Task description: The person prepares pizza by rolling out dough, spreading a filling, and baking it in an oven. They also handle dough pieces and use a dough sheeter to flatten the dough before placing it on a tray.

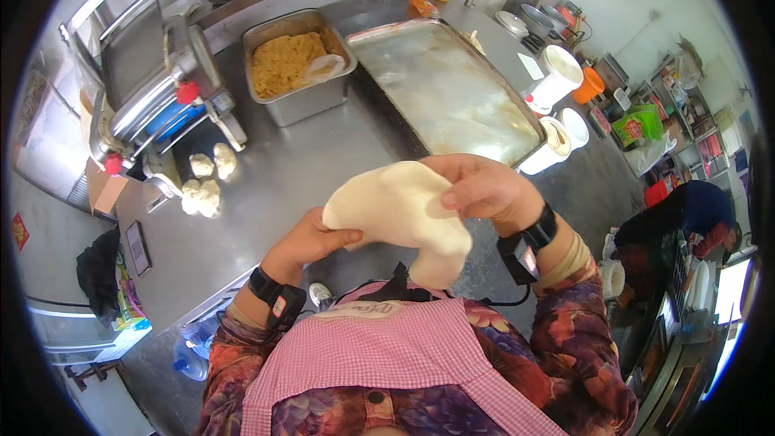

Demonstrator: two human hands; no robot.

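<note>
A pale, floppy sheet of dough [395,202] hangs between my hands, in front of my checked apron. My left hand [311,238] pinches its left edge between thumb and fingers. At its upper right edge my right hand [480,186] grips it, thumb on top and the other fingers partly hidden behind. The sheet's right part droops down toward the apron. Beyond my hands lies a large metal baking tray [452,85]. Several small lumps of dough [202,196] rest on the steel table [266,194] to the left.
A dough roller machine [153,89] stands at the left, beside a deep steel pan [311,101] of yellowish-brown filling. A phone [138,248] lies near the table's left edge. White tubs [557,145] stand right of the tray. Another person [686,218] bends over at the far right.
</note>
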